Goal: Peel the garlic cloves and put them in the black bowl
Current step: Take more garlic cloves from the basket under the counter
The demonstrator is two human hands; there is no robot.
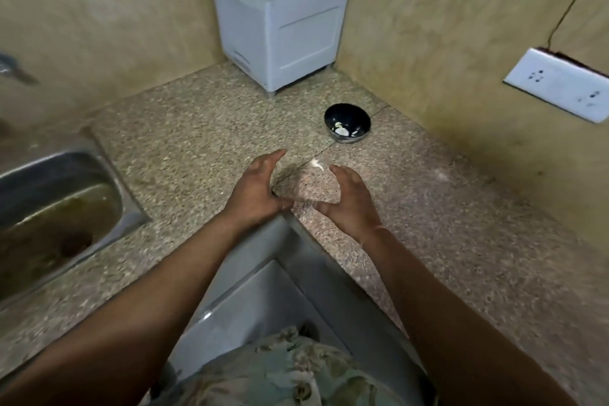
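Both hands hover over a speckled granite counter, fingers spread and gently curved, released and holding nothing. The left hand has its fingertips reaching away from the body and its thumb pointing inward toward the other hand. The right hand mirrors it, so the 2 thumbs nearly meet and the curved fingers frame a bare patch of counter between them. Both forearms are bare and stretch back toward the camera.

Taking the black bowl as the landmark: it sits on the counter beyond the right hand, apart from both hands. Inside it lie a few pale peeled garlic cloves; the exact count is too blurred to tell. Between the bowl and the right fingertips, a small white scrap, perhaps garlic skin, lies on the counter. Behind the bowl and to its left, a white boxy container stands in the corner where 2 tan walls meet. Far to the bowl's left is a steel sink. To the bowl's right, a white wall socket is mounted on the wall.
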